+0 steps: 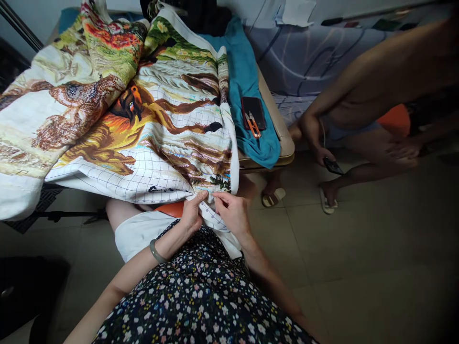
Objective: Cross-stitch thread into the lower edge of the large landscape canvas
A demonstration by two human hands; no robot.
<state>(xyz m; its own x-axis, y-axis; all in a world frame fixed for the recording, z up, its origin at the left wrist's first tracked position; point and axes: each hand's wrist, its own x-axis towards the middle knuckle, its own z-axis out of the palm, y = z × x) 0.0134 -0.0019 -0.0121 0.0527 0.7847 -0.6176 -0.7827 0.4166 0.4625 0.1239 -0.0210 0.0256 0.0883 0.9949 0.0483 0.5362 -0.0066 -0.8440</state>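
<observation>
A large cross-stitch cloth [186, 119] with a printed grid and brown, orange and green stitching spreads over the table and hangs down towards my lap. My left hand [192, 212] grips its near edge, thumb on top and fingers beneath the fabric. Close beside it, my right hand [233, 212] is closed in a pinch, thumb and forefinger together at the cloth's lower corner. Whatever lies between those fingertips is too small to make out. Dark stitches show just above the right hand.
On a teal cloth [244, 71] at the table's right lie a phone [256, 107] and orange-handled thread snips [254, 126]. The table edge [285, 138] runs along there. At right a seated person [344, 105] holds a dark phone [333, 166].
</observation>
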